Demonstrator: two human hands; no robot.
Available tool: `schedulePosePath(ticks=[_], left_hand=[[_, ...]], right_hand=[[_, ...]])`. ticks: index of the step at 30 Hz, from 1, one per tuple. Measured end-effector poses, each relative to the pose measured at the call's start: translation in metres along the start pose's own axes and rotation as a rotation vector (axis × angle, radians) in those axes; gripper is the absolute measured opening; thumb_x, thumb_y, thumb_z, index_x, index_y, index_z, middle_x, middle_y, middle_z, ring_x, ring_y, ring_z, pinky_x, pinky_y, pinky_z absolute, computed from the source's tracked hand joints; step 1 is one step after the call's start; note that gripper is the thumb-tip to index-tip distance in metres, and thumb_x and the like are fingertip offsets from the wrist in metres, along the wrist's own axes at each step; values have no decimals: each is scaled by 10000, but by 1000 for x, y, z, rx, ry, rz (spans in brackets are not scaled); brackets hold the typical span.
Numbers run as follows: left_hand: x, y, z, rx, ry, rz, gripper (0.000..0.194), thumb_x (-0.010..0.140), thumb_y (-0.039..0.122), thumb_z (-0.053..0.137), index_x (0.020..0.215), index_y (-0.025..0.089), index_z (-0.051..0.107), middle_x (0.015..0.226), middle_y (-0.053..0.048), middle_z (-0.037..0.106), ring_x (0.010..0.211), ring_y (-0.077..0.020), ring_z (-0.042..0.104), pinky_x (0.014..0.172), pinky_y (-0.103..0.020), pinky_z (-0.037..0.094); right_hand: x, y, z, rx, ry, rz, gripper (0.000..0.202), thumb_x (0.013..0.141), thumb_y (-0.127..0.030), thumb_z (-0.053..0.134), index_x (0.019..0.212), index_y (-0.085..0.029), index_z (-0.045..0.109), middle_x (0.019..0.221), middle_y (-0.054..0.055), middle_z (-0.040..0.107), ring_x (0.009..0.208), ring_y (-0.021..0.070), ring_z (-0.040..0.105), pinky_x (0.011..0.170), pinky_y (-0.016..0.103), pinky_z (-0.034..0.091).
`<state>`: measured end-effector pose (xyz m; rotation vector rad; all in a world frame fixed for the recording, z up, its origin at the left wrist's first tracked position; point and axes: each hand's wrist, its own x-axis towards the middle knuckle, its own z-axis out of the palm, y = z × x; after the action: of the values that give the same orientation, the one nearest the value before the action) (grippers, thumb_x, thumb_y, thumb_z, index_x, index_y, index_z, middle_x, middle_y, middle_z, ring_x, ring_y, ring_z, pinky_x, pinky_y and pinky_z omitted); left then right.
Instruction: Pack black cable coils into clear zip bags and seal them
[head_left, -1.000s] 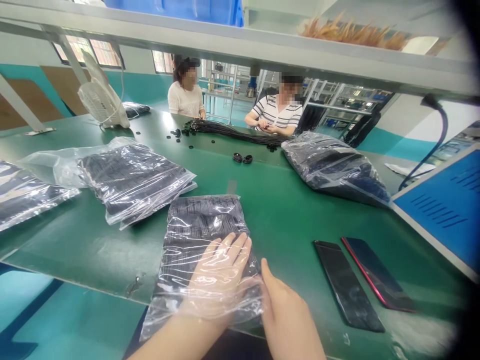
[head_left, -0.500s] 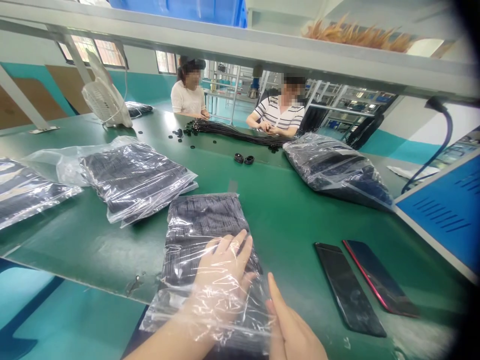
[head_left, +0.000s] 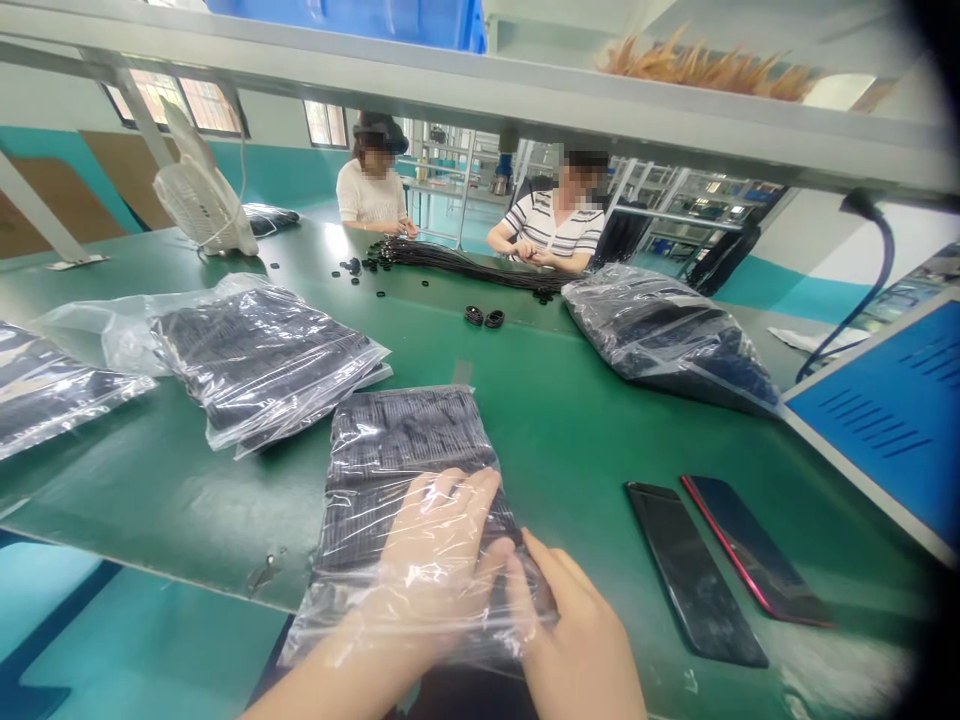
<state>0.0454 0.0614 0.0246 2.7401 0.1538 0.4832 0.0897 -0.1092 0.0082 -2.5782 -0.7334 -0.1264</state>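
A clear plastic bag [head_left: 405, 425] packed with rows of black ring-like pieces lies at the table's front edge. My left hand [head_left: 439, 540] is inside the bag, under the film, its fingers stretched over the black pieces. At the bag's right side, my right hand [head_left: 574, 620] is closed on the plastic, thumb on top and fingers along the outer edge. Both thumbs are close together, with film between them. The bag's mouth lies loose around my left wrist.
Other filled bags [head_left: 270, 350] lie to the left, and a bulky bag [head_left: 667, 330] is at back right. Two phones [head_left: 694, 570] lie on the right, near a blue box [head_left: 892, 410]. Black cables [head_left: 472, 262] and a fan [head_left: 202, 205] stand farther back. Two people sit opposite.
My right hand has moved up and left from beside the bag and closed on its edge. The left hand has shifted slightly, its fingers drawn closer together.
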Motion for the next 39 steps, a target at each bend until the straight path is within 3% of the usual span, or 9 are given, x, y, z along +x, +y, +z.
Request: schedulePosePath(ticks=[4,7,12,17,25,32,36,39], left_hand=[[4,-2,4,33,-40,-40,568,1041,558,429,1524,263,479,1524,19,567,1369,-290,507,1183,-533,331],[7,-1,8,99,-9,-31,544,1025,539,481,1501,277,511,1502,27,588,1361,-294,528,1164,-532,358],[4,4,13,209,92,-4,499,1059,455,411,1483,226,539,1465,-1,622,1317,-279,580,1125,-505,397],[4,4,17,275,125,3,544,1058,440,404,1507,153,513,1461,-65,624,1309,-304,585,1118,-503,401],[10,5,8,133,-14,-55,530,1007,411,525,1485,183,533,1498,-67,587,1359,-335,522,1158,-571,382],[24,12,-17,1,-262,-137,551,912,249,623,1451,172,541,1489,-85,578,1370,-333,481,1185,-628,335],[25,12,-19,-47,-261,-100,591,887,241,582,1469,155,524,1508,-100,553,1424,-323,436,1265,-618,206],[21,8,-16,-82,-223,-53,622,902,237,524,1515,143,474,1549,-101,510,1450,-297,415,1274,-559,230]], right_hand=[[-1,2,-2,36,87,-12,432,1089,-448,367,1192,-272,748,1148,19,757,975,170,757,784,233,585],[-3,4,-4,39,147,-10,423,1095,-424,351,1073,-266,743,1011,6,755,842,153,744,725,226,561],[-14,13,2,-3,207,-19,358,1089,-402,401,1132,-271,732,1009,-1,757,813,145,746,671,203,538],[-21,15,8,27,241,-58,325,1084,-345,428,1172,-250,726,1041,-12,763,859,113,754,715,159,543],[-13,-8,0,63,344,-130,360,1090,-318,385,1055,-228,732,957,1,752,767,115,737,649,182,518],[-7,-11,5,160,218,-58,356,1090,-360,381,1013,-261,714,968,-9,744,798,111,736,672,159,526],[-14,-6,18,241,149,-45,362,1086,-362,378,997,-254,712,923,-8,751,751,113,730,655,154,530],[-22,-8,24,264,149,8,375,1087,-384,368,1016,-256,714,926,-7,761,759,123,737,668,164,529]])
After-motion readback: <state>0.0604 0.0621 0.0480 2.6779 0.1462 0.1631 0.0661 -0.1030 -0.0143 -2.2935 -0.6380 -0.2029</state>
